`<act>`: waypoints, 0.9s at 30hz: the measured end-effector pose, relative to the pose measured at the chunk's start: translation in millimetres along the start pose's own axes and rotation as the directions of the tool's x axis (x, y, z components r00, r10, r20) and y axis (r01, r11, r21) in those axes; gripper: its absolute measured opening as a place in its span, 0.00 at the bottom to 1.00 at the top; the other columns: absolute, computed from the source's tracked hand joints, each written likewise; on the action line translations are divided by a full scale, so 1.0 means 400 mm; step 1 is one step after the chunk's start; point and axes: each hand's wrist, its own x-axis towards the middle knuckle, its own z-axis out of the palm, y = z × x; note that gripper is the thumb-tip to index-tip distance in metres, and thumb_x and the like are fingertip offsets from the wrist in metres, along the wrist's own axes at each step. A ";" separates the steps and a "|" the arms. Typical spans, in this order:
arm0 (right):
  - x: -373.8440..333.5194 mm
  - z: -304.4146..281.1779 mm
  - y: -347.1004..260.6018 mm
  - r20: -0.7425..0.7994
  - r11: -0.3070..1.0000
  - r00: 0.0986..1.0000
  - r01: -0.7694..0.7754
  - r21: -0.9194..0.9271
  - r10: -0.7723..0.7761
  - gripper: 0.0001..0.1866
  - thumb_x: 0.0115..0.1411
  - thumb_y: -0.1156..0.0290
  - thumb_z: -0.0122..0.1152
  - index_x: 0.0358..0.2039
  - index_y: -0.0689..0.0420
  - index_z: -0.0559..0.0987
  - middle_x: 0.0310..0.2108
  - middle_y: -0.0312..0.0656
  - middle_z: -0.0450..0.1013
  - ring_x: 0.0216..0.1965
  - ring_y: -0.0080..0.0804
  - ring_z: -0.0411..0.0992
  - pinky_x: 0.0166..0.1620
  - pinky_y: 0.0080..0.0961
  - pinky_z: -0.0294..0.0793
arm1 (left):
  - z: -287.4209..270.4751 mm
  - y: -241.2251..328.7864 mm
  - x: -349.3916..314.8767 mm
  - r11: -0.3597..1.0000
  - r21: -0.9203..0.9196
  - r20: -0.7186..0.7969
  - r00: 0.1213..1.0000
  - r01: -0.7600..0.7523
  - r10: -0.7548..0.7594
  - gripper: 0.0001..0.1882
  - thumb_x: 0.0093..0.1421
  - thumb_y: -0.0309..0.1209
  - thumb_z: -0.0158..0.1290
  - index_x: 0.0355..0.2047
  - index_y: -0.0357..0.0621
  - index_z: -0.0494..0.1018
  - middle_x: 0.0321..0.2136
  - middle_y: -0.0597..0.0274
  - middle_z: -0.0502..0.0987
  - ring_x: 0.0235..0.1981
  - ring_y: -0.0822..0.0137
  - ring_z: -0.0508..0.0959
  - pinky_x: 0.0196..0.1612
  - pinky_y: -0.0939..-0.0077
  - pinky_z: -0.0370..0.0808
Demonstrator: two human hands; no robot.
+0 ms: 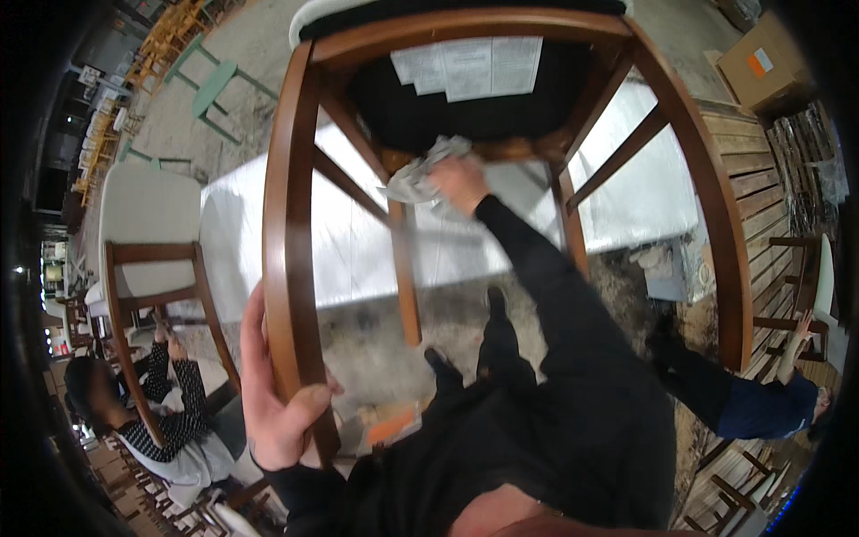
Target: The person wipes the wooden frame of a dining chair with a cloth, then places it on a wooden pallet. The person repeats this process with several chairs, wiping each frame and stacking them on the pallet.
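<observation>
A big brown wooden chair (465, 116) is right in front of the person, tipped so that its dark underside and its legs face them. The left hand (282, 407) is wrapped around the near left leg (293, 233) of this chair, close to its end, with the thumb on one side and the fingers on the other. The right hand (459, 182) reaches in between the legs and grips a crumpled gray cloth (413, 182). The cloth is close to the wooden bar (508, 150) at the lower edge of the underside, but I cannot tell how much of it touches the wood. White papers (470, 68) with small print are on the underside, near the top. Behind the chair is a counter (349, 255) with a shiny white cover. The person's dark shoes (497, 304) are on the gray floor (367, 327) below. To the left stands a chair with a pale back (150, 215), and a person in spotted sleeves (183, 394) is next to it. Farther off is a small green chair (215, 88). On the right, a person in a dark blue top (765, 407) is near wooden slats (744, 166), and a brown box (761, 72) is at the top right.
</observation>
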 end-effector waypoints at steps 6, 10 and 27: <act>-0.168 -0.215 0.160 -0.438 0.813 0.787 -0.553 -0.185 0.435 0.15 0.53 0.70 0.61 0.42 0.59 0.80 0.48 0.46 0.72 0.52 0.48 0.68 0.53 0.42 0.70 | 0.006 -0.005 0.003 0.999 0.025 -0.070 0.997 -0.033 0.035 0.59 0.31 0.27 0.52 0.71 0.34 0.48 0.53 0.47 0.70 0.33 0.66 0.79 0.32 0.74 0.81; -0.070 -0.021 0.015 -0.245 0.555 0.515 -0.821 0.134 0.821 0.32 0.54 0.70 0.57 0.59 0.68 0.67 0.66 0.63 0.56 0.70 0.61 0.48 0.73 0.53 0.41 | 0.005 -0.013 0.003 0.999 0.000 -0.089 0.995 -0.041 0.041 0.58 0.33 0.28 0.54 0.71 0.34 0.47 0.53 0.46 0.70 0.31 0.66 0.79 0.31 0.74 0.81; -0.036 -0.187 0.028 -0.085 0.994 0.996 -0.015 -0.109 0.006 0.28 0.51 0.78 0.58 0.55 0.47 0.77 0.50 0.34 0.73 0.60 0.39 0.67 0.60 0.36 0.71 | -0.014 -0.005 -0.015 1.000 0.018 0.057 0.998 -0.003 0.002 0.58 0.42 0.27 0.59 0.73 0.43 0.42 0.56 0.49 0.65 0.30 0.63 0.77 0.34 0.69 0.80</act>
